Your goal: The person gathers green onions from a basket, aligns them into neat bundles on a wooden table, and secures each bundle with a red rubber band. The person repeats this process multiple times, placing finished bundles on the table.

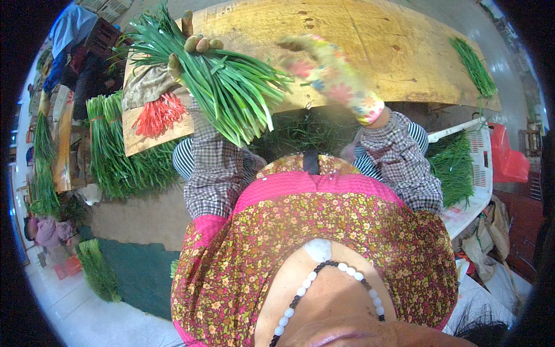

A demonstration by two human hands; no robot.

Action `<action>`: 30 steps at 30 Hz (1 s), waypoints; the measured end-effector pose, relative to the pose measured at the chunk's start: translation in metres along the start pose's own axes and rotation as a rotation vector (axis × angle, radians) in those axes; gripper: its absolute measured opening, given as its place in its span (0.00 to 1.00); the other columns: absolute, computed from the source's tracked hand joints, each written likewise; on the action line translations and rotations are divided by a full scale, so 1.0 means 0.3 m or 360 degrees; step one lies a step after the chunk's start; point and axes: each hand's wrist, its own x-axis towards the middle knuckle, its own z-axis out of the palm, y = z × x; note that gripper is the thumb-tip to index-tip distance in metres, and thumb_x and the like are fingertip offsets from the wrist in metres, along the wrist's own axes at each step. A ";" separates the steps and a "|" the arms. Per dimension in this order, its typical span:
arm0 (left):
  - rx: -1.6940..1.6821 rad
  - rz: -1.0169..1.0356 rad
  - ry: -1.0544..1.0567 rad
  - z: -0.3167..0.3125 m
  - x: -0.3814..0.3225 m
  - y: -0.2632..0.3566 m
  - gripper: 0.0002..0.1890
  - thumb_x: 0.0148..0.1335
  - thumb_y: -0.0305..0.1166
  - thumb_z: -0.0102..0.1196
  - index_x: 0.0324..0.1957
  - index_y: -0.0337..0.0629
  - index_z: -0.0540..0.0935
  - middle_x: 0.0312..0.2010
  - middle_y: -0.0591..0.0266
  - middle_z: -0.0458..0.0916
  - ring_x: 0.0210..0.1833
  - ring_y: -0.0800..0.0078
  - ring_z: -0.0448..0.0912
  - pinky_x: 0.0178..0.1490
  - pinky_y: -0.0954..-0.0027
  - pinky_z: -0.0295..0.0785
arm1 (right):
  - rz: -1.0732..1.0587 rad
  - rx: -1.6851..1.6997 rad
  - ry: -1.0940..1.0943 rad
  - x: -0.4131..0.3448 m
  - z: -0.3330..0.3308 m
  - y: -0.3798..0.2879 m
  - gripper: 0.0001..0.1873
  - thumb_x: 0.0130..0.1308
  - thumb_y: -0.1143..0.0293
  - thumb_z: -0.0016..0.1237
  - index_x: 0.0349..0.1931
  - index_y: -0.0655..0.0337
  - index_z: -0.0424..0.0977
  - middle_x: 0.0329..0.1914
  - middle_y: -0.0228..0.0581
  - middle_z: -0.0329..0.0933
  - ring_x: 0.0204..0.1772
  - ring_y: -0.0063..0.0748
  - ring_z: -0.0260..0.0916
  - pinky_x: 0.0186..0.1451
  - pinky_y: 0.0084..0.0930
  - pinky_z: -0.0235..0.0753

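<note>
My left hand point(201, 44), in a soiled glove, grips a thick bunch of garlic chives point(230, 82) above the left part of a wooden board point(347, 52). The dark leaf tips fan out to the upper left; the pale stem ends point right and towards me. To the right of those ends is my right hand point(334, 78), in a floral-patterned glove and blurred by motion. Its fingers look spread, with nothing plainly held. Below my left hand, a heap of red ties point(159, 115) lies beside a grey-brown cloth point(149, 84) on the board's corner.
A small chive bundle point(473, 67) lies at the board's right end. Loose green trimmings point(308, 130) lie beneath its near edge. A white plastic crate point(479, 160) at my right holds more greens. Tied chive bundles point(110, 143) stand at my left, near another person point(71, 39).
</note>
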 end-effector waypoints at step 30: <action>0.0125 -0.0306 0.0081 0.015 -0.008 -0.029 0.37 0.60 0.40 0.51 0.69 0.43 0.52 0.43 0.58 0.78 0.50 0.60 0.72 0.57 0.57 0.67 | -0.0316 -0.0555 -0.0251 0.045 0.010 0.003 0.17 0.63 0.59 0.46 0.49 0.52 0.75 0.38 0.45 0.74 0.43 0.48 0.73 0.44 0.39 0.73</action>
